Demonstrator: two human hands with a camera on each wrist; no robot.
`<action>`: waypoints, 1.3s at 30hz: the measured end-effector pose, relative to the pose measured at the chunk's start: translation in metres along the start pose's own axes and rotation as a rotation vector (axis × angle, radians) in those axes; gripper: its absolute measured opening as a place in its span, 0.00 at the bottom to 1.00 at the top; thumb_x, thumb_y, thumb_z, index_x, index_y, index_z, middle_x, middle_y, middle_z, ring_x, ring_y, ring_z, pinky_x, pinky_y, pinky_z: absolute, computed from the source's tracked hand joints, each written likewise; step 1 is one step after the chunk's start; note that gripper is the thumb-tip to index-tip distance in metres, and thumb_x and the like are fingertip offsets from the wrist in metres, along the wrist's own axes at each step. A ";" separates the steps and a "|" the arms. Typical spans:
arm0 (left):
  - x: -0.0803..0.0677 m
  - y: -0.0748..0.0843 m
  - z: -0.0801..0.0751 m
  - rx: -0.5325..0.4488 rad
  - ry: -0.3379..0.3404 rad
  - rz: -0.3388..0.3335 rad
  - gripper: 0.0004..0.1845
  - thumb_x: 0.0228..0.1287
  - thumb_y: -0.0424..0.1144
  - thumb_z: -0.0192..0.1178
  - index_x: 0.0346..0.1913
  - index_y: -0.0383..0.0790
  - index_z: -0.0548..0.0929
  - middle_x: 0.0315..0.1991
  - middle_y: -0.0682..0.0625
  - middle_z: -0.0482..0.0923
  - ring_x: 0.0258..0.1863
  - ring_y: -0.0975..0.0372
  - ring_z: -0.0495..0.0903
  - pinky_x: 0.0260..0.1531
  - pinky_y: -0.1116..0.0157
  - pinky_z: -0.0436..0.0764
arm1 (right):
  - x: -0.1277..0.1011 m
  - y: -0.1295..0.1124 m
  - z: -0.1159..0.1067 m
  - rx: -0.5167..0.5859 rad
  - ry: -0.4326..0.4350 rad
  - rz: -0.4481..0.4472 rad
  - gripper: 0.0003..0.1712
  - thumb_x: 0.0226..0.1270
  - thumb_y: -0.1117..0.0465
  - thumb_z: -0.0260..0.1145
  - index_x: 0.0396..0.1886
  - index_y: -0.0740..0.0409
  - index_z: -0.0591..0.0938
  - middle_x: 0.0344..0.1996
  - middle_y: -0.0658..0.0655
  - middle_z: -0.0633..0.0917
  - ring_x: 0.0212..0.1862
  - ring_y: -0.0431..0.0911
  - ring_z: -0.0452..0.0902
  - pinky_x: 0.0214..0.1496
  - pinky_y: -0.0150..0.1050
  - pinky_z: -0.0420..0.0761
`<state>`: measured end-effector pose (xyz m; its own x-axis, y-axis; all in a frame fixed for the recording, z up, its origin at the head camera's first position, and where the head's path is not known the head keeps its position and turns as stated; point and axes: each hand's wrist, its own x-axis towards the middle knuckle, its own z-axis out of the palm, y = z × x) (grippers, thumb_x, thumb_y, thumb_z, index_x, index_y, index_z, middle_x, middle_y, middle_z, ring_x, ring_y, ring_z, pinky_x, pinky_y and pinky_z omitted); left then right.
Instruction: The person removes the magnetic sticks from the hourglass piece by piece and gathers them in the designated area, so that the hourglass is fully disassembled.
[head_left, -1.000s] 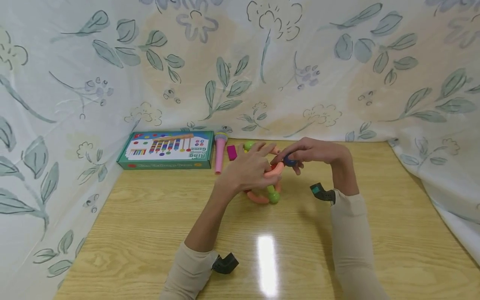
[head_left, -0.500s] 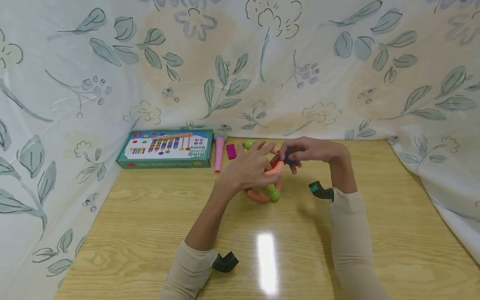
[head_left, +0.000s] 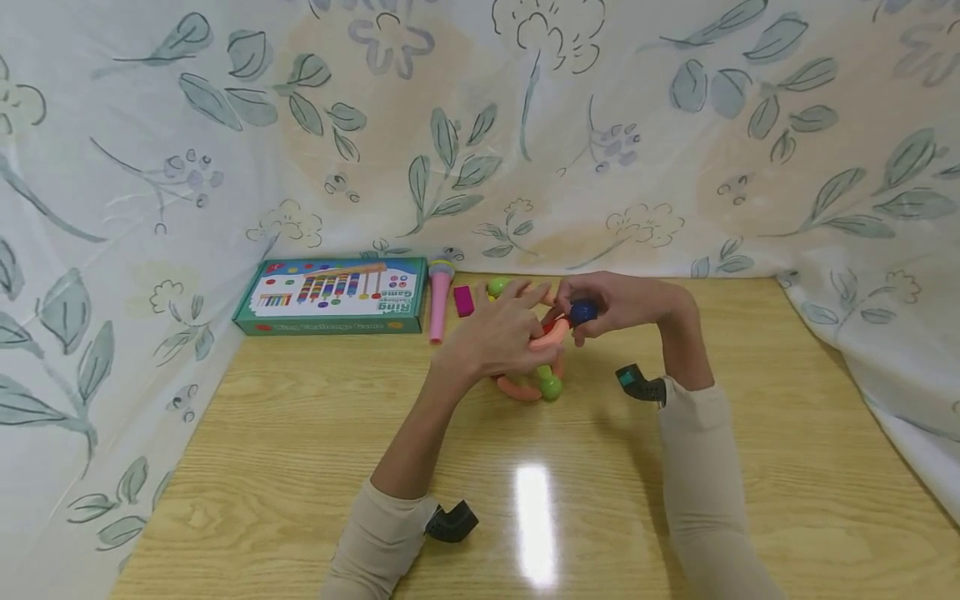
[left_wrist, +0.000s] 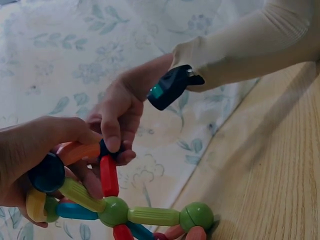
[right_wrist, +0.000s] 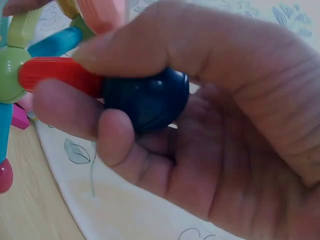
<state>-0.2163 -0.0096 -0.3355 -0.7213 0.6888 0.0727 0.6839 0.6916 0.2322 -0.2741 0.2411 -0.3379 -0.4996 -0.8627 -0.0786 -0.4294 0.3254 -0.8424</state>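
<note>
A magnetic ball-and-stick structure [left_wrist: 114, 211] of coloured rods and balls stands on the table, partly hidden by both hands in the head view. My left hand [head_left: 495, 333] grips its upper part, beside a dark blue ball [left_wrist: 47, 172] and a salmon curved stick [left_wrist: 79, 152]. My right hand [head_left: 628, 302] pinches another dark blue ball [right_wrist: 147, 97] between thumb and curled fingers. This ball meets the end of a red stick [right_wrist: 60, 75], which runs to a green ball [right_wrist: 10, 75]. A second green ball [head_left: 551, 387] sits low on the near side.
Behind to the left lies a Ring Challenge Game box [head_left: 330, 296]. A pink toy microphone [head_left: 440, 300] and a small magenta block [head_left: 464, 301] lie between box and structure. A floral cloth [head_left: 480, 150] hangs along the wooden table's [head_left: 300, 467] back edge.
My right fingers have shifted around the dark blue ball, and more of it shows now. The green ball in front has moved up slightly in view. My left hand keeps its hold.
</note>
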 end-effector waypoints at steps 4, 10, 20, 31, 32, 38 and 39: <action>0.000 0.000 0.001 -0.002 0.012 0.003 0.28 0.73 0.58 0.49 0.15 0.52 0.78 0.80 0.56 0.64 0.77 0.53 0.63 0.67 0.27 0.61 | 0.002 -0.009 0.003 -0.091 0.042 0.025 0.11 0.68 0.71 0.69 0.46 0.59 0.78 0.38 0.60 0.85 0.36 0.49 0.82 0.41 0.37 0.84; 0.000 0.000 0.001 0.008 0.022 0.013 0.28 0.74 0.59 0.50 0.16 0.53 0.82 0.78 0.55 0.68 0.76 0.53 0.64 0.66 0.28 0.62 | 0.002 -0.015 0.005 -0.107 0.097 0.069 0.11 0.65 0.72 0.68 0.45 0.59 0.83 0.39 0.59 0.86 0.36 0.45 0.82 0.39 0.36 0.85; 0.002 0.002 0.000 0.022 -0.017 -0.012 0.25 0.70 0.59 0.47 0.19 0.52 0.82 0.81 0.49 0.64 0.81 0.50 0.59 0.70 0.27 0.60 | -0.003 -0.008 0.001 -0.064 0.101 0.059 0.10 0.68 0.70 0.70 0.47 0.60 0.85 0.40 0.60 0.86 0.38 0.47 0.83 0.40 0.36 0.85; 0.003 0.001 -0.001 0.010 0.003 0.013 0.26 0.73 0.59 0.52 0.19 0.51 0.82 0.79 0.52 0.68 0.81 0.50 0.60 0.69 0.27 0.60 | -0.013 -0.003 -0.006 -0.089 0.201 0.036 0.13 0.73 0.66 0.68 0.53 0.62 0.78 0.46 0.61 0.87 0.43 0.52 0.89 0.45 0.38 0.88; 0.004 0.001 -0.001 0.002 0.006 0.019 0.26 0.73 0.59 0.53 0.19 0.51 0.82 0.78 0.52 0.70 0.81 0.51 0.60 0.69 0.27 0.60 | -0.015 -0.003 -0.007 -0.089 0.233 0.044 0.13 0.74 0.67 0.67 0.54 0.63 0.76 0.46 0.62 0.87 0.43 0.52 0.89 0.46 0.38 0.89; 0.003 0.001 -0.002 -0.044 0.004 0.037 0.27 0.75 0.61 0.53 0.22 0.53 0.88 0.74 0.53 0.76 0.83 0.51 0.58 0.70 0.26 0.59 | -0.022 0.005 -0.018 -0.197 0.451 0.164 0.14 0.75 0.64 0.67 0.53 0.63 0.73 0.40 0.61 0.87 0.35 0.48 0.87 0.39 0.34 0.84; 0.002 0.000 -0.002 -0.042 0.005 0.037 0.27 0.75 0.61 0.53 0.23 0.53 0.89 0.75 0.52 0.74 0.83 0.51 0.57 0.70 0.26 0.59 | -0.022 0.006 -0.021 -0.234 0.477 0.189 0.14 0.75 0.63 0.68 0.53 0.62 0.75 0.38 0.61 0.86 0.34 0.47 0.85 0.38 0.34 0.82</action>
<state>-0.2179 -0.0082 -0.3331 -0.6962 0.7126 0.0866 0.7049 0.6560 0.2699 -0.2813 0.2705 -0.3303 -0.8455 -0.5280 0.0790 -0.4277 0.5813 -0.6922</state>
